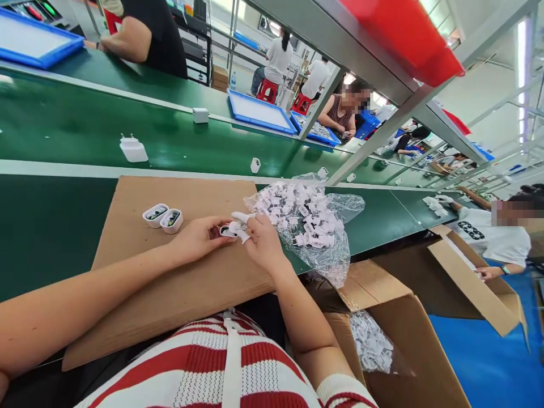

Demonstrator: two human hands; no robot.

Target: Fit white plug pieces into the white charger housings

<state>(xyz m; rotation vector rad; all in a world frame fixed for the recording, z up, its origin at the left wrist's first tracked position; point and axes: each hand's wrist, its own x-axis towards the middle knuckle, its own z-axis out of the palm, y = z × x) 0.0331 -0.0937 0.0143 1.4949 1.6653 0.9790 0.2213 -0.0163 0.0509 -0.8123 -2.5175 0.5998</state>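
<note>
Over a cardboard sheet (140,272), my left hand (198,237) pinches a white charger housing (225,232) with its open end facing up. Something green shows inside that housing. My right hand (266,241), with white finger cots on the thumb and forefinger, grips a small white plug cap (233,226) right at the housing's opening. Whether the cap is seated in it I cannot tell. To the left, two more open white housings (171,221) stand side by side on the cardboard, with green boards inside. A heap of white plug caps (308,212) lies on clear plastic beside my right hand.
A green conveyor belt (191,150) runs beyond the bench, carrying a white plug charger (133,149) and several other white pieces. Blue-rimmed trays (261,112) lie behind it. An open carton (403,334) stands at my lower right. Other people work farther off.
</note>
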